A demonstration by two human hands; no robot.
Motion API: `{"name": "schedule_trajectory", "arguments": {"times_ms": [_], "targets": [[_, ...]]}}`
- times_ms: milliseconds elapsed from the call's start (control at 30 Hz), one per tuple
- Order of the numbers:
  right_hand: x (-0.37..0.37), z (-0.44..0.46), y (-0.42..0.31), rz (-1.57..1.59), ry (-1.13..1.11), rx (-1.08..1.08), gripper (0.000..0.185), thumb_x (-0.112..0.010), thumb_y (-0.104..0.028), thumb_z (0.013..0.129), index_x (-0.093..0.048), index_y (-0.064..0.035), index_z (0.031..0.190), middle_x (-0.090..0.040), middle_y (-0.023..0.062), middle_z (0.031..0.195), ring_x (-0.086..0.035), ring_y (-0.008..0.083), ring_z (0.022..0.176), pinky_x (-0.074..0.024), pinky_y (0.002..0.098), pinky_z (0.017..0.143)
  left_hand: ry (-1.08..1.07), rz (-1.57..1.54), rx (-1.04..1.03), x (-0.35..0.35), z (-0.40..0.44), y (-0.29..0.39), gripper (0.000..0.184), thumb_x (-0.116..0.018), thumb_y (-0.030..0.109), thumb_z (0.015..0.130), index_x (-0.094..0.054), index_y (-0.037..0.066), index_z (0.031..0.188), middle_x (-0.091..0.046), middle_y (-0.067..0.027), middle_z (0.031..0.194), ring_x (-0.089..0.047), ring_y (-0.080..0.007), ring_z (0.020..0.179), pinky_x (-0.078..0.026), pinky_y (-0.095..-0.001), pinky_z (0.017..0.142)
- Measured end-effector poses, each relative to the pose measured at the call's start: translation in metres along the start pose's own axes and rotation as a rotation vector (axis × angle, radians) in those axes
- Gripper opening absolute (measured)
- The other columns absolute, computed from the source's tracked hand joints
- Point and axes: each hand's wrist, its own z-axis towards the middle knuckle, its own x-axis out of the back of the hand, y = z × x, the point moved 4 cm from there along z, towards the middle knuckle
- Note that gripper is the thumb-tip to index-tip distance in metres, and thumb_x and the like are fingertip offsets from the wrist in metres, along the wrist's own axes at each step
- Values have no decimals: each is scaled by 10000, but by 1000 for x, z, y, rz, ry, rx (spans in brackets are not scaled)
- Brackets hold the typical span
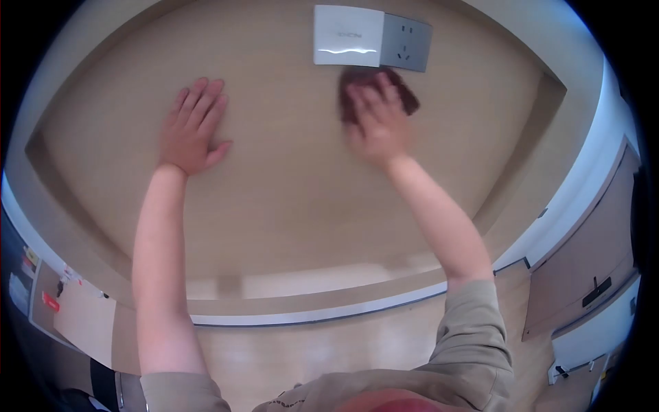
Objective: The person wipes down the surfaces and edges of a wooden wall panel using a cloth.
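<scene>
My left hand (194, 130) lies flat on the light wood-coloured panel (274, 199), its fingers stretched out and thumb spread, with nothing in it. My right hand (379, 127) presses a dark reddish-brown cloth (405, 99) against the same panel, fingers bent over it. Some blur softens this hand and the cloth. Just above the cloth sits a white plastic cover (349, 34), and beside it a grey socket plate (406, 42). The cloth's upper edge is close to both; whether it touches them I cannot tell.
A raised frame (528, 158) borders the panel. To the right is a brown door (583, 254) with a dark handle (596, 292). At lower left stands a desk (86, 316) with a red object (50, 301) and small items on it. Light flooring (288, 357) shows below.
</scene>
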Motion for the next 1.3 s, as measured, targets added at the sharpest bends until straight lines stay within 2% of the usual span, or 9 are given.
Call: {"name": "schedule_trajectory", "arguments": {"times_ms": [167,300,467,600,733,833,967,1133,1300], "targets": [[-26,36,-70,87,-72,133,581,-745,-228,700,-630,-144,1263,-536,-28,1353,-403,270,1380,-440,504,1011,-24,-50,18,3,-3,0,778,-630,424,775,-425,88,1445,-354,-109,1556,-301,-335,1450,-244,-513,1175],[-21,28,-43,126,-150,114,617,-734,-232,708,-600,-155,1305,-532,-26,1368,-399,267,1384,-442,493,1008,-11,-78,11,-1,-2,1,781,-641,406,766,-423,89,1446,-348,-107,1559,-295,-336,1452,-240,-510,1178],[23,-10,47,2,51,30,574,-637,-159,726,-600,-123,1297,-565,85,1328,-445,379,1321,-391,523,1050,-19,-53,16,-1,5,5,773,-638,391,774,-417,87,1449,-350,-106,1559,-293,-336,1453,-239,-510,1178],[19,-18,42,-83,135,-137,520,-599,-171,750,-625,-95,1264,-570,103,1318,-441,428,1305,-365,535,1063,18,-57,18,1,-1,3,770,-640,389,770,-422,87,1444,-351,-103,1558,-294,-331,1453,-246,-508,1176],[1,-9,10,-72,177,-117,500,-607,-199,749,-648,-88,1234,-588,101,1292,-440,431,1304,-370,539,1056,-8,-26,29,-1,-1,1,774,-647,398,760,-429,101,1441,-349,-89,1560,-298,-320,1451,-254,-504,1175],[-10,2,-22,-25,127,-62,519,-646,-220,730,-659,-147,1244,-593,57,1294,-437,405,1324,-397,547,1043,-7,-44,48,-1,0,3,794,-679,383,726,-435,128,1437,-342,-71,1564,-298,-308,1449,-259,-498,1178],[-22,14,-55,75,14,54,533,-681,-216,712,-654,-180,1243,-566,4,1331,-407,321,1375,-403,538,1067,22,-75,33,0,-1,2,796,-677,387,730,-432,127,1440,-339,-70,1567,-295,-307,1451,-257,-493,1181],[-3,5,4,21,80,16,582,-675,-249,678,-637,-164,1252,-581,82,1257,-461,371,1287,-409,522,1036,-27,16,16,0,-2,-1,754,-613,408,782,-431,95,1443,-358,-107,1557,-302,-327,1453,-255,-509,1174],[14,-11,30,-98,245,-152,555,-658,-243,691,-648,-164,1240,-592,85,1215,-472,384,1257,-416,509,1018,-4,5,28,2,-3,1,760,-611,404,774,-431,96,1444,-356,-103,1559,-301,-324,1454,-249,-505,1178]]}}
